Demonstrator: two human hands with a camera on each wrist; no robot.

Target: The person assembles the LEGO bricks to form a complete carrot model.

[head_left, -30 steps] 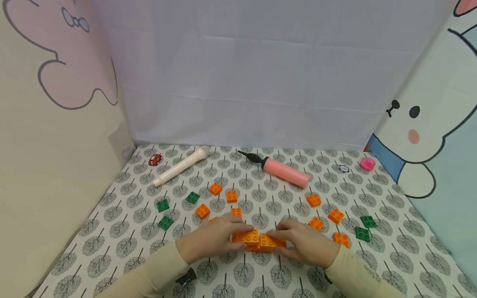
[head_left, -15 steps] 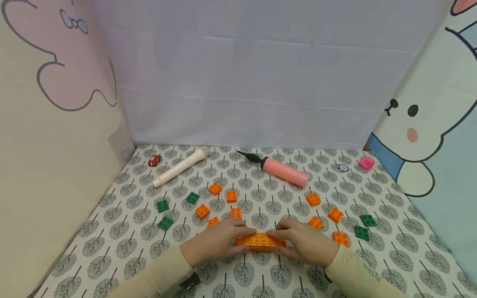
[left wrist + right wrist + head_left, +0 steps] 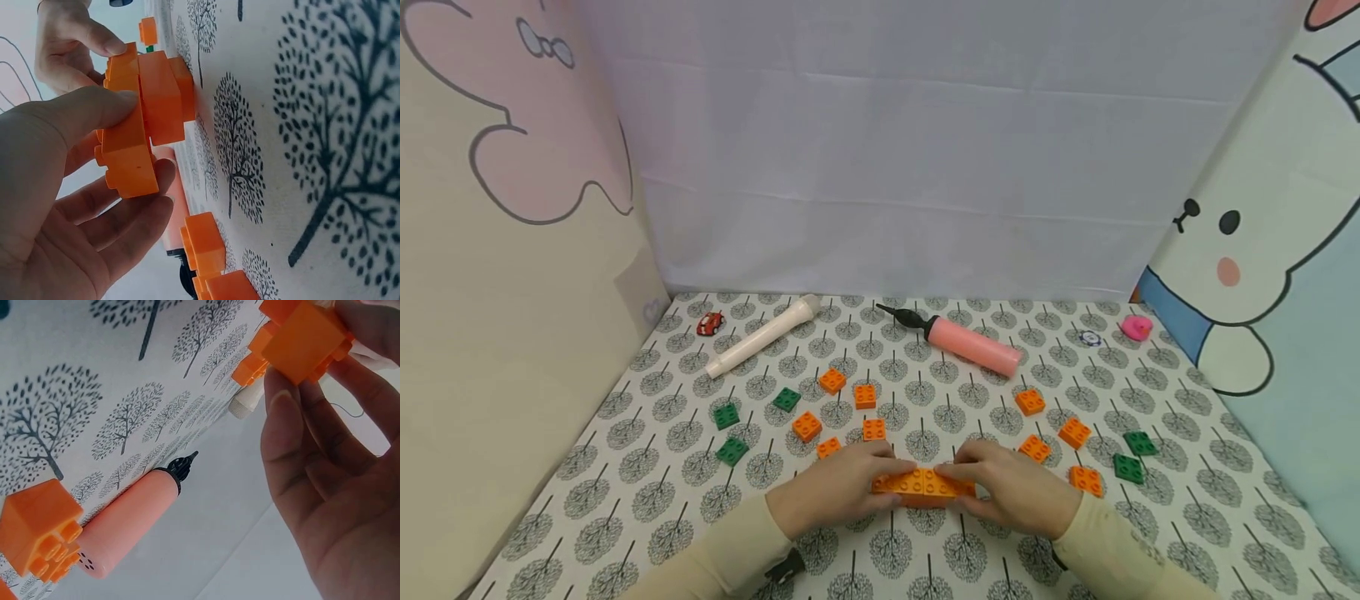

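Near the table's front, my left hand [image 3: 842, 487] pinches an orange toy building brick [image 3: 904, 482] between thumb and fingers. My right hand [image 3: 1018, 492] grips a second orange brick [image 3: 947, 483] in the same way. The two bricks sit end to end, studs up, on top of a lower orange brick [image 3: 921, 502]. In the left wrist view the lower brick [image 3: 161, 97] shows under the pair, and another orange piece [image 3: 184, 87] shows below that near the cloth. Fingers cover the outer ends of the upper bricks. Whether the studs are fully pressed together I cannot tell.
Several loose orange bricks [image 3: 807, 426] and green bricks [image 3: 732, 451] lie to both sides. Farther back are a white microphone-shaped stick [image 3: 763, 336], a pink hand pump [image 3: 973, 346], a red toy car [image 3: 710, 323] and a pink toy duck [image 3: 1137, 327]. Fabric walls enclose the table.
My left hand has shifted slightly right with its brick, closing the small gap to the right one; the upper bricks now line up. The right hand has stayed nearly still.
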